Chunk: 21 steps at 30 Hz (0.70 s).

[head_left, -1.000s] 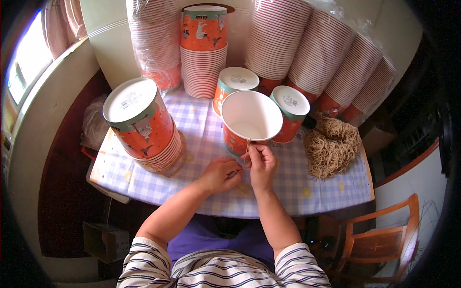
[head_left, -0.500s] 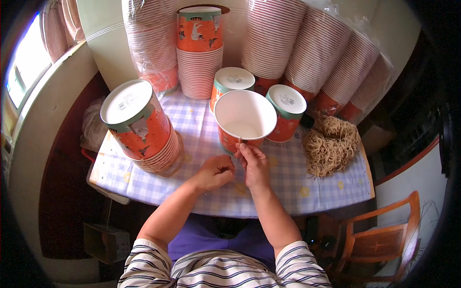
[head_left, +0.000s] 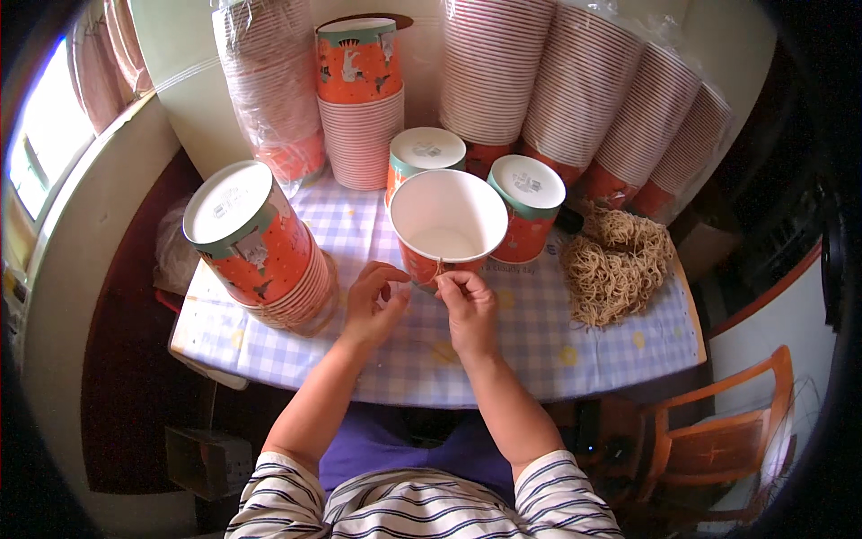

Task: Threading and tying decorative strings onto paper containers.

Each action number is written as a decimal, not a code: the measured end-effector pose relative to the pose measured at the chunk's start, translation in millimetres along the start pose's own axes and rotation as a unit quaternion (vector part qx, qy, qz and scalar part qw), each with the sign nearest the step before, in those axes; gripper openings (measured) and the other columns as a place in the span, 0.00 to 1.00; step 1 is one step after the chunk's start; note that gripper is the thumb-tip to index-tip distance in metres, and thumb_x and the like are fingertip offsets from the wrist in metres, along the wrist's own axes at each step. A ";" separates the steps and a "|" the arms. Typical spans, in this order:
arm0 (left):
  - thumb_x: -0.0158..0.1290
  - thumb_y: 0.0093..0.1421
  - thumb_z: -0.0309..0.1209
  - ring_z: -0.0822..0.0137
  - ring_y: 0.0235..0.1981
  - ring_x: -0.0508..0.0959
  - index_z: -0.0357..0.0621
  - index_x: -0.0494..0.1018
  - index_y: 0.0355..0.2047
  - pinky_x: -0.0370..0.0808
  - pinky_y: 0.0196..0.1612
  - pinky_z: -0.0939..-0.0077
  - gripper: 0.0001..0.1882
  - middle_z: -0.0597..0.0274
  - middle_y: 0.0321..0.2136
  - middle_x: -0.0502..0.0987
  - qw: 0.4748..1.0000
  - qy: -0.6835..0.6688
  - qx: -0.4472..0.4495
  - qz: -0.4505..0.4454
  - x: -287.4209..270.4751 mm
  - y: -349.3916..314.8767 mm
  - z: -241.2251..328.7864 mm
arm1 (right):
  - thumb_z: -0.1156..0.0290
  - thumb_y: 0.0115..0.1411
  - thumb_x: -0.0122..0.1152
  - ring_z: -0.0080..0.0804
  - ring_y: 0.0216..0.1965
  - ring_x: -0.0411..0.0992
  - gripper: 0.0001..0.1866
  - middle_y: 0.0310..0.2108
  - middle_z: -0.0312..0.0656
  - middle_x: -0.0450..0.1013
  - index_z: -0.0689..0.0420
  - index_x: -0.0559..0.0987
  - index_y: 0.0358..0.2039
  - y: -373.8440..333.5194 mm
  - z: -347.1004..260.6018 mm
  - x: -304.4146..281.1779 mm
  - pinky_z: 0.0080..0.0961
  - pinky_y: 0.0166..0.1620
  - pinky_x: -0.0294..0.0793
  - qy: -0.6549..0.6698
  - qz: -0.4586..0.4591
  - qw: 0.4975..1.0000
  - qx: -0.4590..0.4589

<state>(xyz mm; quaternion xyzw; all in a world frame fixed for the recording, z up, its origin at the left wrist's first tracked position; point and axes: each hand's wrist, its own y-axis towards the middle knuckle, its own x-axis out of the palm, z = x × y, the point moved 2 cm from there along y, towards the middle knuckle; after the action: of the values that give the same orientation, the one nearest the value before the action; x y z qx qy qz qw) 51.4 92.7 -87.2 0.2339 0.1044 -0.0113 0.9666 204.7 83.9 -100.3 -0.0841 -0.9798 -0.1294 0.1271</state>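
Observation:
An open orange paper cup with a white inside stands upright on the checked tablecloth right in front of me. My right hand pinches a thin tan string at the cup's near rim. My left hand is beside it at the cup's lower left, fingers curled, thumb and fingertips close together; I cannot tell whether it grips the string. A pile of tan string pieces lies to the right on the table.
Two lidded orange cups stand behind the open one. A tilted stack of cups with a lid lies at left. Tall wrapped cup stacks line the back wall. A wooden chair is at lower right.
Both hands have stayed at the cup's near rim, shifting slightly; the right hand's fingers have drawn the string up to the rim. The cup has not moved.

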 end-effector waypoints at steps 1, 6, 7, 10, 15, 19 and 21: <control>0.56 0.48 0.29 0.72 0.24 0.69 0.39 0.74 0.30 0.66 0.27 0.80 0.09 0.61 0.28 0.72 0.999 0.037 0.018 0.023 1.1 -0.4 2.7 | 0.73 0.57 0.58 0.15 0.27 0.67 0.05 0.26 0.33 0.73 0.60 0.77 0.29 0.0 0.3 0.2 0.14 0.34 0.67 -0.018 -0.006 1.000 -0.011; 0.61 0.46 0.33 0.70 0.23 0.70 0.40 0.74 0.33 0.67 0.25 0.79 0.15 0.60 0.30 0.74 0.987 0.115 0.075 0.081 18.4 3.6 22.8 | 0.73 0.58 0.55 0.14 0.26 0.67 0.06 0.23 0.31 0.73 0.61 0.77 0.28 -2.0 -2.5 1.7 0.14 0.31 0.66 0.016 -0.001 1.000 -0.019; 0.62 0.45 0.33 0.69 0.23 0.71 0.40 0.74 0.33 0.68 0.25 0.78 0.16 0.59 0.29 0.74 0.986 0.122 0.071 0.084 22.0 3.8 23.8 | 0.74 0.57 0.53 0.15 0.25 0.66 0.06 0.24 0.33 0.73 0.60 0.77 0.27 -2.8 -4.3 1.8 0.14 0.31 0.66 0.040 0.013 0.999 -0.015; 0.63 0.45 0.34 0.65 0.22 0.73 0.40 0.73 0.31 0.69 0.24 0.75 0.16 0.58 0.27 0.74 0.985 0.133 0.064 0.091 30.7 5.5 27.0 | 0.71 0.55 0.52 0.13 0.22 0.62 0.07 0.22 0.31 0.72 0.60 0.77 0.25 -0.7 -19.1 -2.8 0.12 0.26 0.59 0.014 0.078 0.996 -0.041; 0.62 0.47 0.34 0.64 0.22 0.74 0.40 0.73 0.25 0.68 0.24 0.72 0.12 0.58 0.22 0.74 0.978 0.150 0.032 0.142 39.7 10.1 31.7 | 0.72 0.56 0.53 0.14 0.23 0.64 0.07 0.23 0.32 0.73 0.60 0.78 0.26 1.2 -15.9 -3.7 0.12 0.27 0.61 0.022 0.088 0.996 0.010; 0.62 0.47 0.33 0.62 0.22 0.75 0.39 0.73 0.23 0.68 0.24 0.70 0.11 0.57 0.22 0.74 0.980 0.123 -0.010 0.155 41.8 12.3 27.2 | 0.73 0.57 0.54 0.15 0.25 0.66 0.07 0.25 0.34 0.74 0.61 0.78 0.28 1.0 -12.9 -3.7 0.13 0.28 0.63 0.023 0.078 0.997 0.002; 0.60 0.49 0.30 0.67 0.22 0.74 0.39 0.72 0.23 0.68 0.24 0.74 0.09 0.59 0.22 0.73 0.980 0.112 0.014 0.164 40.5 10.4 26.7 | 0.73 0.57 0.54 0.15 0.25 0.66 0.07 0.25 0.34 0.74 0.62 0.78 0.28 1.3 -12.1 -3.7 0.13 0.29 0.64 0.026 0.075 0.997 -0.001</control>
<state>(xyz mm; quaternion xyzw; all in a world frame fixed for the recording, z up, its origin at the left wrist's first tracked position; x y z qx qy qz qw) 97.0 91.0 -67.8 0.2613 0.1723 0.1723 0.9340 211.2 81.3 -89.8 -0.1542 -0.9669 -0.1230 0.1620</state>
